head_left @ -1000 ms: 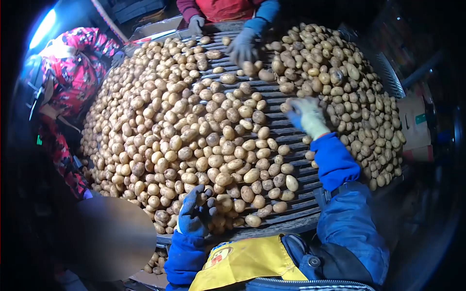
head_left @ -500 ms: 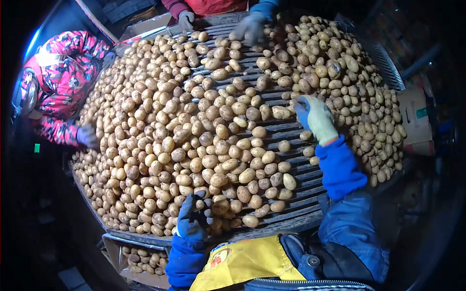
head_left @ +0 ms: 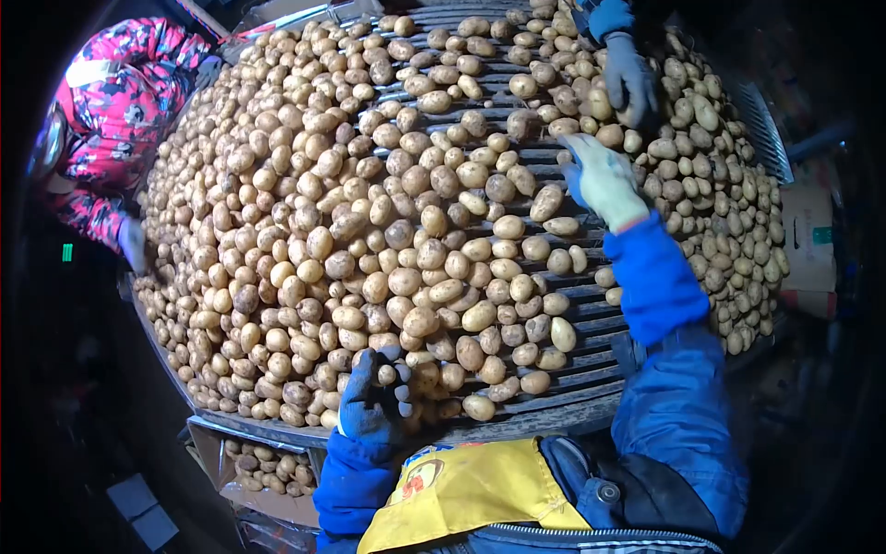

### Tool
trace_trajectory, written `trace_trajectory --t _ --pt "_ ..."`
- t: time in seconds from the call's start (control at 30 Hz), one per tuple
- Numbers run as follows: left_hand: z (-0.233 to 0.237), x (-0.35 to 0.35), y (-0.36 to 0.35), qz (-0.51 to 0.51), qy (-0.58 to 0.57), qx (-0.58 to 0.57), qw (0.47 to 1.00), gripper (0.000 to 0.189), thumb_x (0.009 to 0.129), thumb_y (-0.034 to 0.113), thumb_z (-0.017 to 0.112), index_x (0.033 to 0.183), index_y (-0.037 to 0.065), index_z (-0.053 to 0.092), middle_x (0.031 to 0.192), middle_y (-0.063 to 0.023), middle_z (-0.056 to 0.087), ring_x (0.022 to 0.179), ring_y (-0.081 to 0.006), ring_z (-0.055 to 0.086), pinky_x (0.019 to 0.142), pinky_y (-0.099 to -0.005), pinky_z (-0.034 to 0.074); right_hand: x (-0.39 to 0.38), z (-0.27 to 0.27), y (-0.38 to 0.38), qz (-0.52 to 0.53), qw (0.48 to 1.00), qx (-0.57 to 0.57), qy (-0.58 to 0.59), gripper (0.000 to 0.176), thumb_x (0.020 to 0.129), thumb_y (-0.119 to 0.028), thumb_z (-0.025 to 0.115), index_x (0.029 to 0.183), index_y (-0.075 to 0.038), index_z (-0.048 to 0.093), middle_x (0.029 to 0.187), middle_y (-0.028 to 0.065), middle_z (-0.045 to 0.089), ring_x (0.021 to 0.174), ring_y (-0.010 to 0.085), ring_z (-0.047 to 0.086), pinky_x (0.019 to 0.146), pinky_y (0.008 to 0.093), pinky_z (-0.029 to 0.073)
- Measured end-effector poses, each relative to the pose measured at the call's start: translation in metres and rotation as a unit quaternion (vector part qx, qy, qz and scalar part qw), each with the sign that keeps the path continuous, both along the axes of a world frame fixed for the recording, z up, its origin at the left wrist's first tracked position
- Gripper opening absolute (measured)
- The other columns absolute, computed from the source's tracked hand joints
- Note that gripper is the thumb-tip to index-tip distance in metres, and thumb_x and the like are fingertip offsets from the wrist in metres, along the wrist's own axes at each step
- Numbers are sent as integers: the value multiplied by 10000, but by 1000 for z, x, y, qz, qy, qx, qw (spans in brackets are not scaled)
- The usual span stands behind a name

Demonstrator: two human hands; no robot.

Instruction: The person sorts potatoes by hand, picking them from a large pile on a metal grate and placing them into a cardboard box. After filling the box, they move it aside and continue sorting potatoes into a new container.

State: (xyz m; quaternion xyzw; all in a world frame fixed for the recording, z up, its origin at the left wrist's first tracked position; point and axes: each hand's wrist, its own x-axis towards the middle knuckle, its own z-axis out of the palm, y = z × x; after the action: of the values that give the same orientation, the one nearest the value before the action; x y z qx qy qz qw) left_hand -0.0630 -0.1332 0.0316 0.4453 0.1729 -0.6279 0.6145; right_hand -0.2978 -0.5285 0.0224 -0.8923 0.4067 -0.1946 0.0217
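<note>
A slatted roller table [head_left: 591, 374] carries a thick bed of potatoes [head_left: 369, 203]. My left hand [head_left: 374, 397], in a dark blue glove, rests at the near edge with its fingers curled over a few potatoes. My right hand [head_left: 600, 175], in a pale glove with a blue palm, reaches out over the right side, fingers spread above the potatoes and holding nothing that I can see. Both my sleeves are blue, and a yellow apron [head_left: 461, 494] shows at the bottom.
A person in a red patterned jacket [head_left: 115, 102] stands at the left edge, one hand [head_left: 132, 245] by the potatoes. Another person's grey-gloved hand [head_left: 629, 78] works the far right pile. A box of potatoes [head_left: 263, 466] sits below the near-left edge. Cardboard boxes [head_left: 810, 245] stand at right.
The potatoes have travelled toward me. My right hand moved slightly up and right. The far person's gloved hand shifted from top centre to the top right pile. My left hand stayed put.
</note>
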Motion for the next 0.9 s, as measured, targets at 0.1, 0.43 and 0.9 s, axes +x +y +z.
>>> trace_trajectory --t 0.1,0.43,0.9 --pt "-3 2 3 6 31 -26 999 402 1065 460 547 1251 116 640 956 -37 686 683 -158 635 547 -299 516 25 -22 -29 -27 963 22 268 227 890 -149 597 1081 -82 700 1011 187 737 963 382 718 830 490 569" --pt "-13 7 1 20 141 -210 967 444 1088 361 525 1436 87 555 1288 -146 666 1004 -261 702 773 -409 635 32 24 26 -110 934 336 -58 238 901 -248 790 1040 -56 763 757 59 700 641 145 623 575 343 507" --pt "-21 -19 -21 -40 182 -152 971 382 1052 389 579 1309 110 626 1183 -81 699 883 -214 674 658 -327 541 -7 13 106 -107 851 413 -305 366 905 -150 774 1240 -21 705 1044 47 744 783 98 642 698 288 564"
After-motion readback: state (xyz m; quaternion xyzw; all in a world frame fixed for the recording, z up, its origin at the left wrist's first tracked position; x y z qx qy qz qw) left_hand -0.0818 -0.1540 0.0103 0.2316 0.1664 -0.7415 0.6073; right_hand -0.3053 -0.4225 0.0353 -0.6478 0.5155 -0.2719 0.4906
